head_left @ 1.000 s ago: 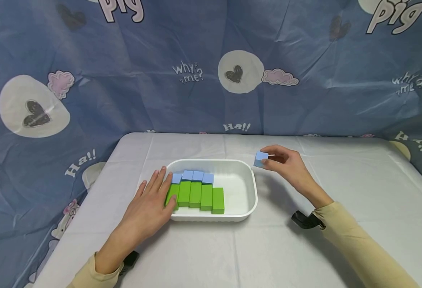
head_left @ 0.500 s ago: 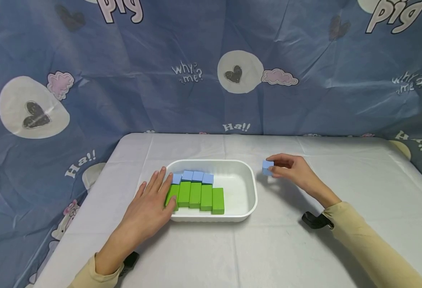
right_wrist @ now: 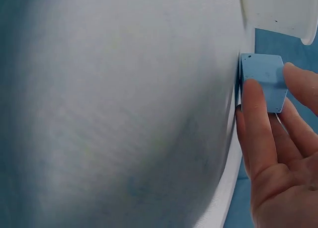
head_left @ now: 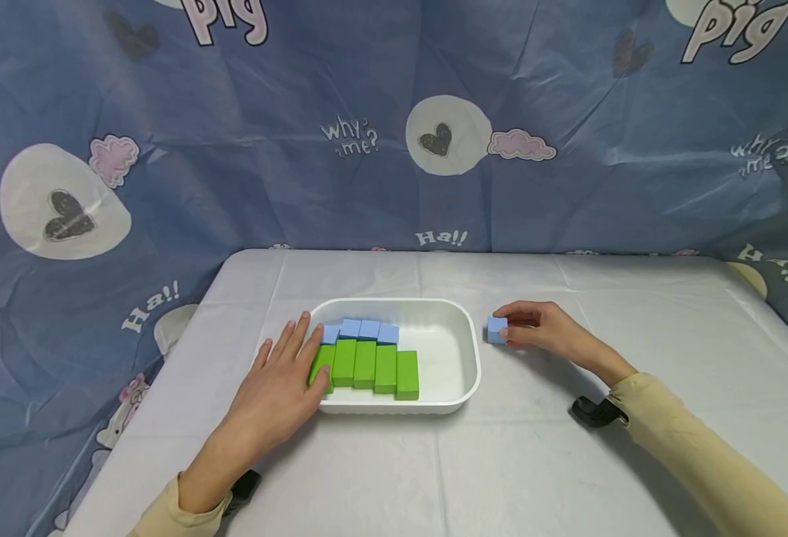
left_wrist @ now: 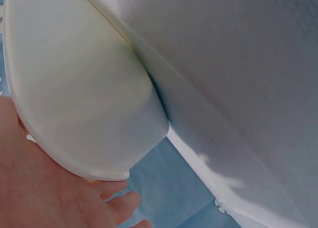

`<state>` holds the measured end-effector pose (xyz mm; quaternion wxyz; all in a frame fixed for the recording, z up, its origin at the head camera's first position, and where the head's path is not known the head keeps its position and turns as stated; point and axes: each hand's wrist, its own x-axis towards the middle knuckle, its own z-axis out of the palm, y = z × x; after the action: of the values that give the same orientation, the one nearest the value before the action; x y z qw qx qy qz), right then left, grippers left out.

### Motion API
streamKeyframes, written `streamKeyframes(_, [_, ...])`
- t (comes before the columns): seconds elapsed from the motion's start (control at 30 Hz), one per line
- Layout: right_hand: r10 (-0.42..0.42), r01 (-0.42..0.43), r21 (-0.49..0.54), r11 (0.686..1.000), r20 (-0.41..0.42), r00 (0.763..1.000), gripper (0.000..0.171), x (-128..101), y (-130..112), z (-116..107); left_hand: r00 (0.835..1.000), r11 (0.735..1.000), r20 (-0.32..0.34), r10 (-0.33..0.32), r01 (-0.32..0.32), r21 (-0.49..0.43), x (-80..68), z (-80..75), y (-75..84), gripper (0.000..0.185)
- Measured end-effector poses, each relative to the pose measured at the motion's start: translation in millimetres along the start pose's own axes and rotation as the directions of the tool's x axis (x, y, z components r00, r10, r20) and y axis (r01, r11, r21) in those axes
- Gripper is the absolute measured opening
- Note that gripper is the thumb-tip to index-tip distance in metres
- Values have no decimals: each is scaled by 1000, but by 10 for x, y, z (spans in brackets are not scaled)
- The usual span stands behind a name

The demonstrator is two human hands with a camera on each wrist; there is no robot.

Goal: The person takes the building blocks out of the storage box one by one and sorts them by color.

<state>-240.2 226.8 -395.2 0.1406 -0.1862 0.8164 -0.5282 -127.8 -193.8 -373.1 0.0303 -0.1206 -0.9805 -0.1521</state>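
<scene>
Between thumb and fingers, my right hand pinches a blue block just right of the white tray. The right wrist view shows that blue block low against the tablecloth, with the fingertips on its sides. My left hand lies over the tray's left end, fingers straight and spread, thumb over the leftmost green block. In the left wrist view the tray's outer wall hides most of the fingers. Inside the tray stand several green blocks, with several blue blocks behind them.
The tray stands on a white tablecloth. Bare tray floor lies right of the green blocks. A blue patterned curtain hangs behind the table and down its left side. Black wrist straps show at both sleeves.
My right hand has brought the blue block down, from above and beside the tray's far right corner to the cloth at the tray's right side. The left hand and tray stay put.
</scene>
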Motion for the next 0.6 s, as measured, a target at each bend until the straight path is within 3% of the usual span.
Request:
streamKeyframes(0.23, [-20, 19, -85, 996, -14, 1000, 41, -24, 34, -19, 1000, 1000, -1, 1, -1, -4, 2, -3, 5, 60])
streamKeyframes(0.6, [-14, 10, -115, 993, -37, 999, 40, -74, 36, -37, 1000, 1000, -3, 7, -7, 6, 0, -11, 9, 59])
